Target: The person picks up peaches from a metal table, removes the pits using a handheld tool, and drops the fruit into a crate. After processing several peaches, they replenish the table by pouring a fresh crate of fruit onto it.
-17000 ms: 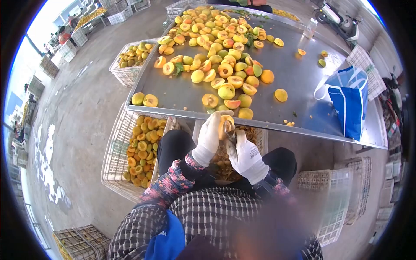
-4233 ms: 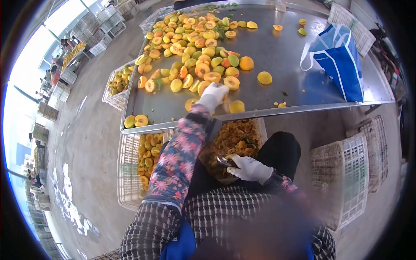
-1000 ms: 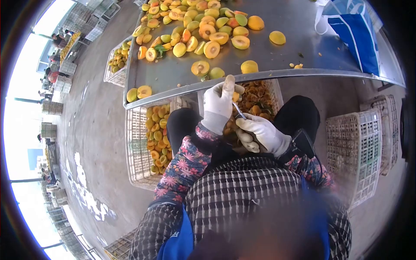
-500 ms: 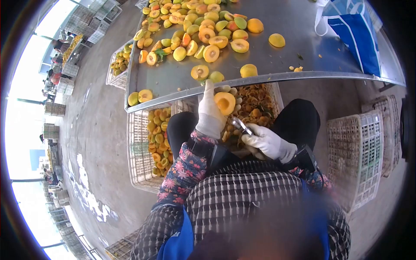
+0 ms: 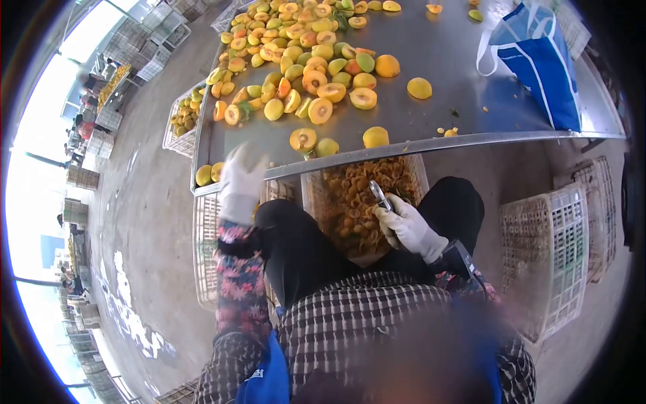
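Observation:
My gloved left hand [image 5: 243, 176] is at the front left edge of the metal table [image 5: 431, 131], blurred by motion, with its fingers apart and no fruit visible in it. Two fruit pieces [image 5: 204, 175] lie just beside it at the table corner. In my gloved right hand [image 5: 408, 225] is a metal tool [image 5: 379, 194], held above a crate of peels and scraps [image 5: 350, 195] between my knees. Halved yellow fruit [image 5: 319, 110] is heaped on the table's left part, and a few pieces lie near the front edge.
A blue and white bag [image 5: 544, 74] stands at the table's right. White crates [image 5: 546, 259] are on the floor at the right. Another crate [image 5: 205, 249] is under the table's left corner, and a fruit crate [image 5: 183, 140] stands beyond it. People work far left.
My left hand has moved left, away from the scrap crate, and no longer holds the fruit half. My right hand still grips the tool. The view has shifted slightly.

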Action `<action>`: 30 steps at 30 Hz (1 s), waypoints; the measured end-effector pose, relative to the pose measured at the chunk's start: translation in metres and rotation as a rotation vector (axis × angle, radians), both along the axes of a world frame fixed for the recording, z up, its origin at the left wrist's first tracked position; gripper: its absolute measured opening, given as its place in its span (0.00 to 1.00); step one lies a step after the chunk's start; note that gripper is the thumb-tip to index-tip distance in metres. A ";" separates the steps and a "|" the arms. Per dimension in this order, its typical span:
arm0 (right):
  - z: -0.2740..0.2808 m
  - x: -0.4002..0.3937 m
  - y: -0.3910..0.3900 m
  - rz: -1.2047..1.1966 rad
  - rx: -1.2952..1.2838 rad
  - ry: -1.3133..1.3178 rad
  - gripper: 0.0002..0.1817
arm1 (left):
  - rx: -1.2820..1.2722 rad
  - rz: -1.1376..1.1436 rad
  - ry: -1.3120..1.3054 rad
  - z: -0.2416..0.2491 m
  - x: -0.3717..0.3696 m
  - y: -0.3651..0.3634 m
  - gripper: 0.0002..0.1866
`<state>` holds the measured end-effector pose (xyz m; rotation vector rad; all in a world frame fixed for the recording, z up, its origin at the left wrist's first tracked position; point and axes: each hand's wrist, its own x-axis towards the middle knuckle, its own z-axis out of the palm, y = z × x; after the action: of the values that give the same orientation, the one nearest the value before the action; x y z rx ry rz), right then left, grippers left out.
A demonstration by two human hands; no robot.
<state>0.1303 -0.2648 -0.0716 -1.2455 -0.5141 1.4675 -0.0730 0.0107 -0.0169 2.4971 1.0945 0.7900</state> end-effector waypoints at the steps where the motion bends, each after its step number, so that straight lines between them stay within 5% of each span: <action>1: 0.000 0.001 0.001 -0.002 0.000 -0.019 0.10 | -0.165 -0.064 -0.067 0.000 0.026 -0.004 0.21; 7: -0.016 0.003 0.001 -0.069 0.036 -0.042 0.09 | -0.289 -0.255 0.339 0.002 0.175 -0.049 0.33; 11: -0.020 0.003 -0.001 -0.086 0.066 -0.055 0.09 | -0.197 -0.145 0.490 -0.030 0.211 -0.062 0.35; 14: -0.016 0.004 -0.003 -0.090 0.054 -0.034 0.09 | -0.278 -0.307 0.483 -0.035 0.212 -0.044 0.33; 15: -0.015 0.005 -0.003 -0.087 0.051 -0.039 0.09 | -0.360 -0.320 0.396 -0.029 0.208 -0.042 0.27; 18: -0.011 0.004 0.001 -0.108 0.061 -0.082 0.09 | -1.290 -0.474 -0.333 -0.045 0.181 -0.014 0.24; 21: 0.009 0.003 0.006 -0.103 0.110 -0.208 0.11 | -1.861 -0.427 -1.014 0.014 0.140 -0.053 0.20; 23: 0.014 0.008 0.015 -0.064 0.169 -0.319 0.15 | -1.900 -0.319 -1.188 0.019 0.121 -0.066 0.21; 26: 0.044 0.006 0.033 -0.118 0.419 -0.881 0.17 | -1.837 -0.098 -1.338 0.011 0.113 -0.076 0.24; 30: 0.064 -0.008 0.048 -0.152 0.438 -1.086 0.19 | -1.603 -0.091 -1.326 0.010 0.108 -0.095 0.29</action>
<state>0.1219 -0.2164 -0.0080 -1.5901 -1.3300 0.3914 0.0352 -0.0838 -0.0065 0.4229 0.5421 0.7474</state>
